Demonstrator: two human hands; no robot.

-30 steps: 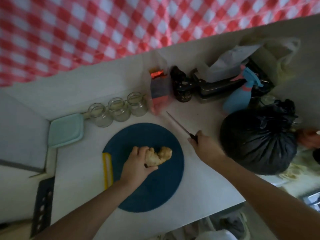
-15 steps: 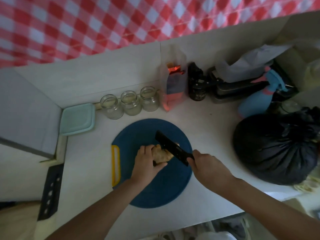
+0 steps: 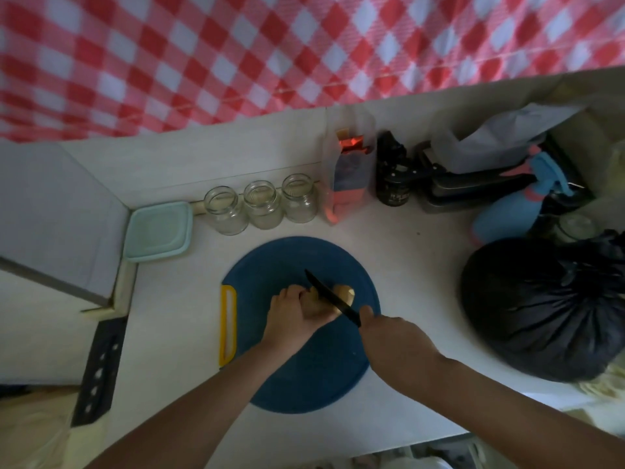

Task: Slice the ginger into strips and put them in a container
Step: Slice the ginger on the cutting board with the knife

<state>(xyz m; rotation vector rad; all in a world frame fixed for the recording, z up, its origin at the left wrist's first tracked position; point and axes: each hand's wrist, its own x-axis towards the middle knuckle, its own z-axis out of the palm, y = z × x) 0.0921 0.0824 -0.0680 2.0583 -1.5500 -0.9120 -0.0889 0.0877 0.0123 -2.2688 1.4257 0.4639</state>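
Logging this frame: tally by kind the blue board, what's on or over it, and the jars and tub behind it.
Glass jars: 3
Teal lidded tub: 1
Blue cutting board: 1
Ginger piece: 1
Black knife: 1
Total: 7

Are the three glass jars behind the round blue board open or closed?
Open. The three clear glass jars stand upright with bare round mouths, no lids on.

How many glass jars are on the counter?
3, in a row behind the blue cutting board: left jar, middle jar, right jar. Another may be hidden behind the black bag.
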